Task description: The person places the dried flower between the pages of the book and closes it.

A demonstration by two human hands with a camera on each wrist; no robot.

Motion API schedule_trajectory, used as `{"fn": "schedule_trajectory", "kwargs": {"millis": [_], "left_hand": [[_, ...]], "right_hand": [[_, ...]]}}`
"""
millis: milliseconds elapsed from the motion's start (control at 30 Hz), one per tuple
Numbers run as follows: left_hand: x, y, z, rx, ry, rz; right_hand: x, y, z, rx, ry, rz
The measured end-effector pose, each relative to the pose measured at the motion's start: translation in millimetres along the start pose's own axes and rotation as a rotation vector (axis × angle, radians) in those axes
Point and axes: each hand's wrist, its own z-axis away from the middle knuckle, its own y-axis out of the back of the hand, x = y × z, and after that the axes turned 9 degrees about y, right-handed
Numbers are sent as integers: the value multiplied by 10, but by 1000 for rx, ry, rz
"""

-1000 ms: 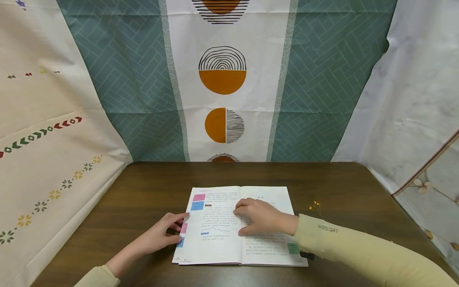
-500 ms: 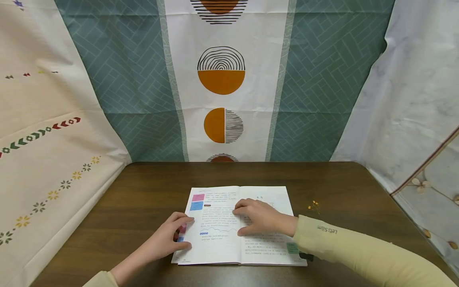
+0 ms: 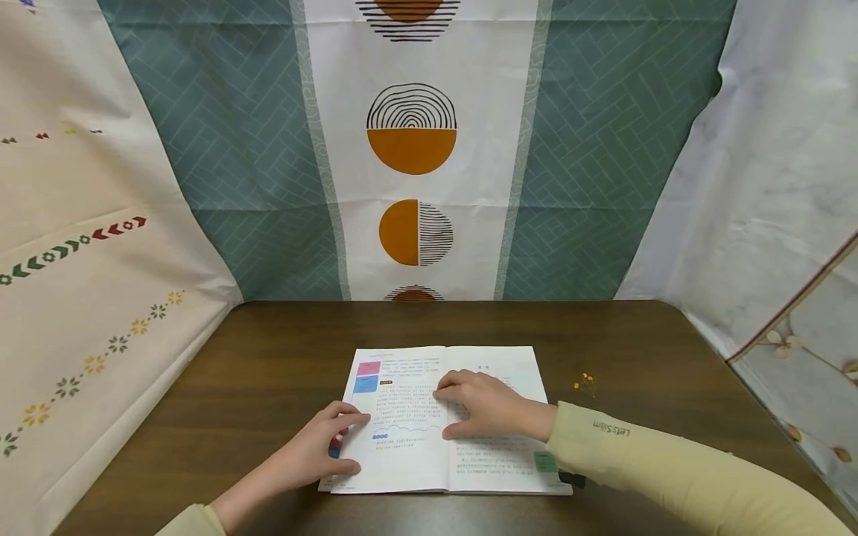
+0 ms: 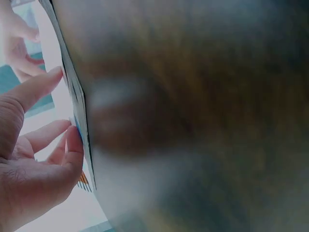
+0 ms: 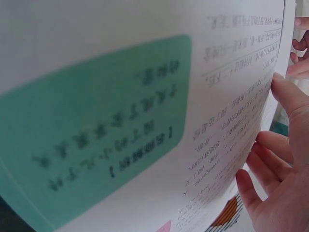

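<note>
In the head view, my book [image 3: 402,473] lies spread on the bench [image 3: 288,335]; my left hand [image 3: 311,443], thumb and fingers apart, touches its left side; my right hand [image 3: 485,406], thumb likewise apart, hides part of the fold [image 3: 447,470]. Left wrist: mostly blur. Right wrist: the green label [image 5: 106,133] is cut off.

From the head I look forward and down, book [image 3: 412,417] at six o'clock; both wrist views share it close up.
</note>
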Motion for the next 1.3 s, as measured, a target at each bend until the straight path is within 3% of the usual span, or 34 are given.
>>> {"fn": "schedule_trajectory", "kwargs": {"millis": [300,533,733,900,1133,1300], "left_hand": [[-12,39,-18,-60,-45,13],[-21,21,-39,-55,-46,16],[-13,24,-17,-61,-59,33],[-11,29,-19,-64,-66,38],[35,57,4,-72,-47,14],[81,67,7,-72,-35,-5]], "right_hand": [[10,-1,14,-11,-15,-7],[13,28,38,-17,6,10],[55,139,139,-26,-61,-61],[182,294,323,59,-144,-119],[422,564,643,250,-213,-220],[602,662,956,374,-275,-223]]}}
